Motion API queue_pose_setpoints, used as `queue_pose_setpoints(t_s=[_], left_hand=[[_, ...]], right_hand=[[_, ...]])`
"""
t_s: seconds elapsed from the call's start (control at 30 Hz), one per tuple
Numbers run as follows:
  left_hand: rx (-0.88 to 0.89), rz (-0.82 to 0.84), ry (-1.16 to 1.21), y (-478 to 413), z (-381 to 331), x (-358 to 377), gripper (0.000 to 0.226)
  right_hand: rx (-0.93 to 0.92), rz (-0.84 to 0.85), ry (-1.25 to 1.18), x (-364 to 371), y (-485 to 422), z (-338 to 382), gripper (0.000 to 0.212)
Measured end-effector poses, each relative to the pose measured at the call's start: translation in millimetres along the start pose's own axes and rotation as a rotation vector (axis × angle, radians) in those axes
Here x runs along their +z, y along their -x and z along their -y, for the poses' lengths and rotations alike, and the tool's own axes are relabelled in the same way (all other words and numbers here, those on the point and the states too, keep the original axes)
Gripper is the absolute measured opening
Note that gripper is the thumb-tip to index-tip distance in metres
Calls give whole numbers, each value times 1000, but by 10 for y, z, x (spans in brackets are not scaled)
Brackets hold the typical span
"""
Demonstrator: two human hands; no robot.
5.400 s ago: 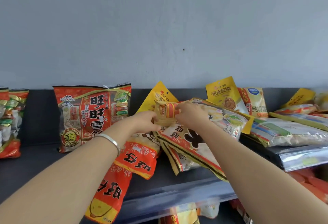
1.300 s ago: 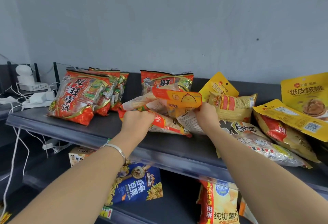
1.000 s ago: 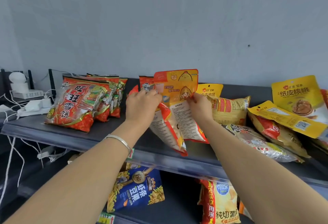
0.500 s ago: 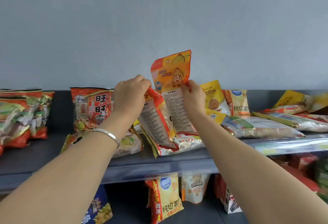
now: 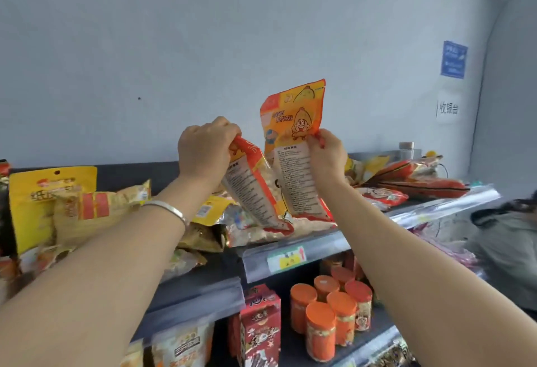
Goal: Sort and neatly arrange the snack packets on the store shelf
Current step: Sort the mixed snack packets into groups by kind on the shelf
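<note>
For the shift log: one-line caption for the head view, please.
Left hand grips a tilted orange packet, right hand an upright orange-yellow packet, above loose packets on the shelf.

Bare forearms show, and a silver bangle (thin, plain) rings the left wrist

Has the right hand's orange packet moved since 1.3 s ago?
Yes. The orange packet in the right hand tipped from flat to upright, its top above the shelf back rail.
</note>
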State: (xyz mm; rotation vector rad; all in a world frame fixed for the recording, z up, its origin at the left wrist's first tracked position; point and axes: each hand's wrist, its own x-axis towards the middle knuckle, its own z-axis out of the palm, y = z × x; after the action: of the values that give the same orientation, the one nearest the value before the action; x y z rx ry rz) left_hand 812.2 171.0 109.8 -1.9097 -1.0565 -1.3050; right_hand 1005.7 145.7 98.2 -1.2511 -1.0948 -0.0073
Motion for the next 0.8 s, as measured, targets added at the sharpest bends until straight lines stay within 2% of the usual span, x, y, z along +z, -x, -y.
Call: queue_pose_setpoints(t_s=[0.17,0.4,0.6,0.8], left_hand=[[54,-54,33,-323,-548,605,31],[78,-122,82,-688,-997,1232,24],[55,-75,114,-930,-1115,1977,16],[-35,3,184,-1125,-1020,2605,22]], right_hand=[[50,-66,-9,-421,-497,-538,19],[81,-149,-5,-570,-1096,-1022,21],[21,-176,57,-530,-1491,-1349,28],[24,-156,128,-326,-1812,-1670,27]])
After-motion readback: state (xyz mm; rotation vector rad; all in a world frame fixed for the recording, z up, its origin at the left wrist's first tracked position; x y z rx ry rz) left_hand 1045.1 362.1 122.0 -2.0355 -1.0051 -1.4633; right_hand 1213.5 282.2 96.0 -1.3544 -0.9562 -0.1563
